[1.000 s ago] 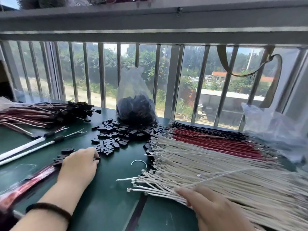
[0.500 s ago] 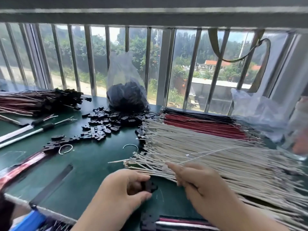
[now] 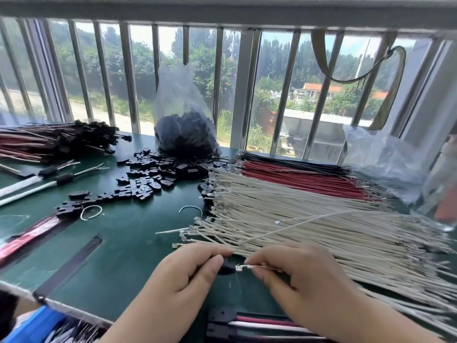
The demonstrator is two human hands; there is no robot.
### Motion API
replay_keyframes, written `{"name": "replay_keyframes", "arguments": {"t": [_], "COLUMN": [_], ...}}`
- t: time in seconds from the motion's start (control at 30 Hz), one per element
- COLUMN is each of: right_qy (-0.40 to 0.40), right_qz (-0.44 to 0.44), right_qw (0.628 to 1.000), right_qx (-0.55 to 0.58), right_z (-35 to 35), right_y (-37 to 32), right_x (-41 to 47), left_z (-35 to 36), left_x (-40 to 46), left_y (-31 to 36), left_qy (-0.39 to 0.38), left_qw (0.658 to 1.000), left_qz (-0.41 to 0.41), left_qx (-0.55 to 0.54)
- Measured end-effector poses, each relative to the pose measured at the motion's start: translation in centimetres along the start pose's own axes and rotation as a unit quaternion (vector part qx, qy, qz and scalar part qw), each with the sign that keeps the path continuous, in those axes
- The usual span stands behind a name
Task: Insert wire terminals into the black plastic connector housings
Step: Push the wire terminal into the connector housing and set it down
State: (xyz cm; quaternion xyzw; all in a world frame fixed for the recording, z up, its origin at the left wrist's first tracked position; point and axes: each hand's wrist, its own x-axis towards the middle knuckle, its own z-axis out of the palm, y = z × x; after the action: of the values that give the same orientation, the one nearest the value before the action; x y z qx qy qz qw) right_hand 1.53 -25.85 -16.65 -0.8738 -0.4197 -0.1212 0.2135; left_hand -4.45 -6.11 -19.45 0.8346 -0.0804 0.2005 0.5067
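We look from head height, forward and down over the green table (image 3: 128, 243), close above both hands, facing the barred window (image 3: 244, 95); the frame's blurred edges are perhaps wide-angle distortion.

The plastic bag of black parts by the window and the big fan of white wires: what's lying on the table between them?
In the head view, loose black connector housings lie scattered on the green table between the bag and the white wires.

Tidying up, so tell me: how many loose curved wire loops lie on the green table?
2. One whitish loop lies left, beside the row of black housings; a bluish one lies by the white wires' tips. Others may hide underneath.
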Motion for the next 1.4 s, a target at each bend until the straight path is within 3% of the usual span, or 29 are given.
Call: {"name": "replay_keyframes", "arguments": {"t": [0.17,0.4,0.57,0.87,1.13,1.4], "right_qy": [-0.002,-0.027,-0.021,-0.003,-0.010,-0.043], "right_qz": [-0.003,-0.010,-0.001,0.014,0.014,-0.013], "right_qw": [1.000,1.000,1.000,0.999,1.000,0.998], "right_qx": [-0.003,-0.002,0.003,0.039,0.021,0.049], "right_z": [0.2,0.4,0.4,-0.1,0.1,0.6], "right_y": [0.0,-0.5,-0.1,0.0,0.0,-0.4], "right_x": [0.0,0.1,0.1,-0.1,-0.1,0.1], "left_z": [0.3,-0.1,0.0,0.4,0.6,1.4], "left_x": [-0.2,-0.1,-0.2,-0.6,-0.7,-0.7], "left_y": [0.1,0.5,-0.1,0.1,-0.3,-0.7], "left_qy": [0.036,0.001,0.051,0.069,0.004,-0.008], "left_qw": [0.999,0.995,0.987,0.995,0.993,0.980], "left_qz": [-0.015,-0.034,-0.063,0.032,0.079,0.082], "left_qx": [-0.014,-0.090,-0.142,0.058,0.088,0.181]}}
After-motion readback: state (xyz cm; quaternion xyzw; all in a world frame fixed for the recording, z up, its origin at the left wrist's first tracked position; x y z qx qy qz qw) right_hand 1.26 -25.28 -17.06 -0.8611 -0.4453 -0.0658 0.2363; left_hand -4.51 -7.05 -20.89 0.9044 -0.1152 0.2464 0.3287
